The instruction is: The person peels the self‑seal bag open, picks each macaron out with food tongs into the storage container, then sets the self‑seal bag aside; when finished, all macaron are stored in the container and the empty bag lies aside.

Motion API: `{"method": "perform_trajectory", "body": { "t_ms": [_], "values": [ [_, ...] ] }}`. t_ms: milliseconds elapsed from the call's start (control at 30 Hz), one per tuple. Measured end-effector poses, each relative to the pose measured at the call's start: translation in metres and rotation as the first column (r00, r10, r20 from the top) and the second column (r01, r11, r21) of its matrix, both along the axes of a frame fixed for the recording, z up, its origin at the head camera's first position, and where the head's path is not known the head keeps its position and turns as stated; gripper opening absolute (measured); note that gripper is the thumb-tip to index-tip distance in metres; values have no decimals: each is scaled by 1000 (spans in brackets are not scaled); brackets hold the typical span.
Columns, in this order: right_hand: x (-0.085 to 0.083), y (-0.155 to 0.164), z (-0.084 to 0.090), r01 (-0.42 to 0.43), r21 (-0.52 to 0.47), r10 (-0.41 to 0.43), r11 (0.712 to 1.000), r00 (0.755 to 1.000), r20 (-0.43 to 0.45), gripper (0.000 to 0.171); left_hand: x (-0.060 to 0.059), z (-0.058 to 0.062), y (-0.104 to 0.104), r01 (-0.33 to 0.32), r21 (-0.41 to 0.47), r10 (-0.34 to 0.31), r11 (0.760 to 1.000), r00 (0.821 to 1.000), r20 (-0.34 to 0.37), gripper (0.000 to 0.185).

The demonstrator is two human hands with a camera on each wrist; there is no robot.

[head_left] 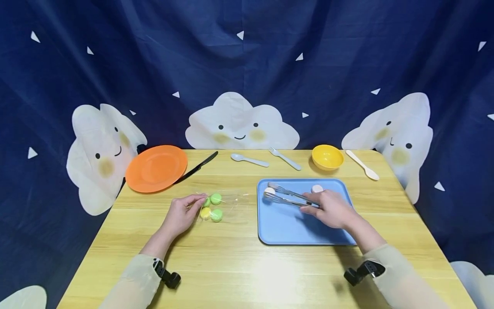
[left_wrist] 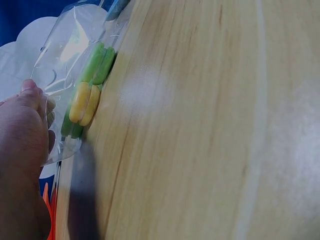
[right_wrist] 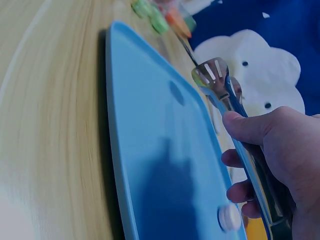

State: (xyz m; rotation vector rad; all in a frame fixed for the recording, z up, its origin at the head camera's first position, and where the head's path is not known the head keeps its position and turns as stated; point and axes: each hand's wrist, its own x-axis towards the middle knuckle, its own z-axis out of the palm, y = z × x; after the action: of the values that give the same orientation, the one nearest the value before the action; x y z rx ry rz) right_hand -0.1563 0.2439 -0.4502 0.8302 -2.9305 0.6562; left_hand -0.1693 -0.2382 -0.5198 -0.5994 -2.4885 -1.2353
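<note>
Plate (head_left: pixel 156 168), knife (head_left: pixel 197 167) — behind the macarons (head_left: pixel 211 207).

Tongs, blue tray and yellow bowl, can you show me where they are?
tongs (head_left: pixel 287 196), head view, middle of the metal arms.
blue tray (head_left: pixel 293 227), head view, bare floor.
yellow bowl (head_left: pixel 327 156), head view, inside.

Right hand (right_wrist: pixel 282 165) gripping metal tongs (right_wrist: pixel 235 120), thumb along the upper arm, slotted tips raised over a blue tray (right_wrist: pixel 150 150). Small pale round piece (right_wrist: pixel 229 218) lying on the tray near the hand. Wooden table (right_wrist: pixel 45 125) beneath. Green pieces (right_wrist: pixel 150 14) blurred past the tray's far end. Cloud-print backdrop (right_wrist: pixel 260 60) behind.
</note>
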Motion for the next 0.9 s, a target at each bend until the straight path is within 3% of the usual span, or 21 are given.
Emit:
{"method": "perform_trajectory", "body": {
  "t_ms": [367, 900],
  "values": [
    [1, 46, -1, 154, 2, -154, 988, 987, 53, 54, 0, 2, 0, 5, -1, -5, 1000, 1000, -7, 16],
    [6, 71, -12, 223, 106, -231, 969, 971, 61, 57, 0, 1, 0, 15, -18, -16, 1000, 1000, -14, 16]
  ]
}}
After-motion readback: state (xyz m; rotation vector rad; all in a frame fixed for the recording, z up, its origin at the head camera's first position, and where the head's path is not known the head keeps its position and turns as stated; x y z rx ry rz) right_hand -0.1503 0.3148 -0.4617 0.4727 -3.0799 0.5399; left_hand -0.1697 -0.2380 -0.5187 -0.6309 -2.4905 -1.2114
